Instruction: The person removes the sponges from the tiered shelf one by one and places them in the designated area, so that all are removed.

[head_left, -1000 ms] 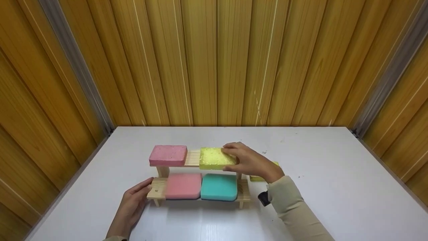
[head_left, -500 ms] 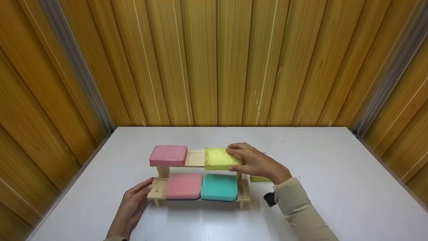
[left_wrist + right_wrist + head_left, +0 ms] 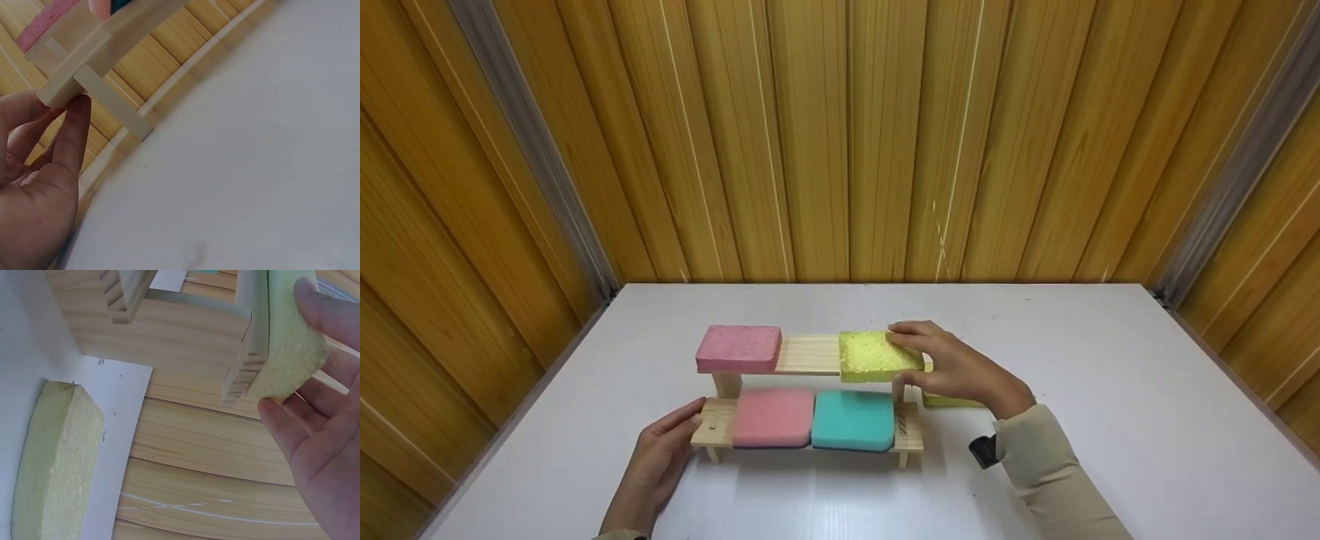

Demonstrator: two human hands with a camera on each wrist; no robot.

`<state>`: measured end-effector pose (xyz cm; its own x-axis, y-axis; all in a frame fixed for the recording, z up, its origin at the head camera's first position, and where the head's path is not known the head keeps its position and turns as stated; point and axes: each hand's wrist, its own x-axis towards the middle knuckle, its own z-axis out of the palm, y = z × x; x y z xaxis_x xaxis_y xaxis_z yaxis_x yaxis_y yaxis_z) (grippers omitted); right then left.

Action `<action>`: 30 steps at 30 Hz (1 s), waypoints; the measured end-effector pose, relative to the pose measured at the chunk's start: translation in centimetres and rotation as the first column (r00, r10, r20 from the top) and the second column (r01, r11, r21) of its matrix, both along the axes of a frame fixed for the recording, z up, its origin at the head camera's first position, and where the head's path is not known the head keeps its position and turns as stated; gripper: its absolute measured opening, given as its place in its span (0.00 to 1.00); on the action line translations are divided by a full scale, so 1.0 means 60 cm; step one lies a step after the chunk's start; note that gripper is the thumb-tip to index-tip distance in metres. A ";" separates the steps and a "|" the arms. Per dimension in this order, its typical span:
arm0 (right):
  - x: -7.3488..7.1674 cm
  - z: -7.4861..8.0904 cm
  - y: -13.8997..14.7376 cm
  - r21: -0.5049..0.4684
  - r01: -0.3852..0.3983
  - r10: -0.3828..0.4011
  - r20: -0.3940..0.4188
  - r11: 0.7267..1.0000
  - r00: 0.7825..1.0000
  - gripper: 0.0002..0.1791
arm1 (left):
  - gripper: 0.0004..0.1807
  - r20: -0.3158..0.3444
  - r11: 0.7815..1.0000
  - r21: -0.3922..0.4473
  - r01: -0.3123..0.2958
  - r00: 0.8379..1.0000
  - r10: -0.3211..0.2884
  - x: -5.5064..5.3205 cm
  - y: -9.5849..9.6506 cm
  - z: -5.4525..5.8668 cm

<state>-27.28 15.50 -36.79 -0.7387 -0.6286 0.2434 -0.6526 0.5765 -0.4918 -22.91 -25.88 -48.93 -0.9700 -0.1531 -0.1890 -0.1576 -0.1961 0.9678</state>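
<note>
The yellow sponge is gripped in the fingers of your right hand atop the wooden rack, whose lower left end your left hand pinches (a pink sponge lies just right of those fingers, a teal sponge beyond). A second yellow sponge rests on the worktop beneath your right fingers.

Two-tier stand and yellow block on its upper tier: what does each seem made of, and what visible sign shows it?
Two-tier stand: probably bare wood, smooth, pale, since grain lines show. Yellow block: likely sponge or foam, matte, since its surface looks speckled and porous; which one stays open.
</note>
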 end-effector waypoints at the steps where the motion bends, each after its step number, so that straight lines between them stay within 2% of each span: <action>1: 0.000 -0.001 0.002 -0.004 0.002 -0.002 0.002 1.000 1.000 0.35 | 0.27 0.000 1.000 0.003 -0.001 1.000 0.001 0.000 0.000 0.000; 11: 0.003 -0.004 0.018 -0.016 0.016 -0.016 -0.001 1.000 1.000 0.35 | 0.29 0.016 1.000 0.023 -0.010 1.000 0.009 0.002 -0.006 -0.002; 17: 0.006 -0.002 0.027 -0.021 0.031 -0.031 0.008 0.999 0.999 0.35 | 0.28 0.010 1.000 0.002 -0.011 1.000 0.011 0.004 -0.009 -0.003; 30: 0.005 -0.010 0.060 -0.017 0.046 -0.047 -0.029 0.999 0.998 0.34 | 0.28 0.025 1.000 0.000 -0.024 0.999 0.024 0.006 -0.011 -0.003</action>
<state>-27.00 19.10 -37.38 -0.7595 -0.5895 0.2750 -0.6394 0.5988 -0.4823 -22.54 -26.55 -49.10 -0.9610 -0.1761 -0.2131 -0.1768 -0.2008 0.9635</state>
